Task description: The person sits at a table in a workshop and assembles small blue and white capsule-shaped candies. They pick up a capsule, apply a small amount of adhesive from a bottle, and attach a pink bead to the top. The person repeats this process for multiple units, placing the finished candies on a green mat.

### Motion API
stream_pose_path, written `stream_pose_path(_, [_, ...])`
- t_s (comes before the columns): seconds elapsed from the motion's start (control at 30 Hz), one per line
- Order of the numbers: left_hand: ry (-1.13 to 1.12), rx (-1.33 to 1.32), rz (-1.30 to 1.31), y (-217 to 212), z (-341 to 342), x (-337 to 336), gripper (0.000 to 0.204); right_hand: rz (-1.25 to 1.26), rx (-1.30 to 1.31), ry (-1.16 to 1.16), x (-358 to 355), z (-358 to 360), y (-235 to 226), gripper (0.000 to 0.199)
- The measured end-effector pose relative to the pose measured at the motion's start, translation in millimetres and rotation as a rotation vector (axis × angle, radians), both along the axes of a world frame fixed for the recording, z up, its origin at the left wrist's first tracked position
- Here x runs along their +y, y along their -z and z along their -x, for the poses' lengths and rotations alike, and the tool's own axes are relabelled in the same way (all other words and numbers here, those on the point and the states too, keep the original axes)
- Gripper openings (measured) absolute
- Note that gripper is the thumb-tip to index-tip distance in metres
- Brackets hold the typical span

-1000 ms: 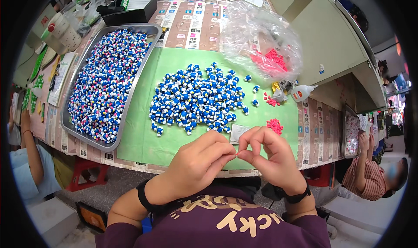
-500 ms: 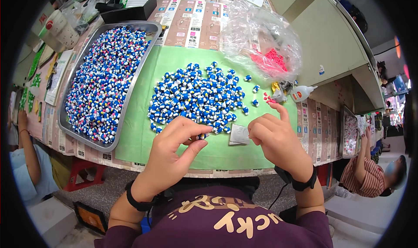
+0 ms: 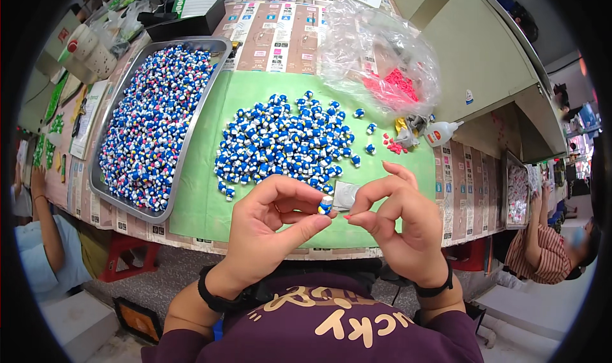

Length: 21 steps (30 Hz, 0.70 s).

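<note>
My left hand (image 3: 268, 226) pinches one small blue-and-white figurine (image 3: 326, 205) between thumb and fingers, just above the near edge of the green mat (image 3: 204, 197). My right hand (image 3: 398, 219) is close beside it, thumb and forefinger pinched on a tiny pink piece (image 3: 347, 216) right next to the figurine. A pile of several more blue-and-white figurines (image 3: 280, 146) lies on the mat beyond my hands. A small grey square (image 3: 344, 195) lies on the mat behind my fingers.
A metal tray (image 3: 182, 152) full of the same figurines stands at the left. A clear plastic bag (image 3: 376, 57) holding pink pieces sits at the back right, with loose pink pieces (image 3: 394, 146) and a small glue bottle (image 3: 441, 132) near it. Other people sit at both sides.
My hands parted half a second ago, the left reaching into the pile and the right toward the pink pieces. Now they are back together near the mat's front edge, holding a figurine and a pink piece.
</note>
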State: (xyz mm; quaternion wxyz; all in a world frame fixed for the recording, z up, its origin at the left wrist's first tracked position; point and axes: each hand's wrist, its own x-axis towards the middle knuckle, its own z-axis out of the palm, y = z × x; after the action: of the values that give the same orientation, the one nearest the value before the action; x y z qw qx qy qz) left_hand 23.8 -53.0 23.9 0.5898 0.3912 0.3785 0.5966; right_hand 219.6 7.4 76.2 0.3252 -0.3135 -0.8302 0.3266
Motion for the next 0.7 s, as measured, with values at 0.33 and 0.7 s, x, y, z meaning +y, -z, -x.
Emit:
stream_pose_path(0.33, [-0.108, 0.273, -0.189, -5.0, -1.5, -3.1, 0.021, -0.198, -0.002, 0.039, -8.5, 15.8, 8.2, 0.026])
stream_pose_path(0.7, [-0.117, 0.512, -0.426, -8.3, 7.8, -1.2, 0.018, 0.272, 0.153, 0.074, 2.7, -6.9, 11.8, 0.039])
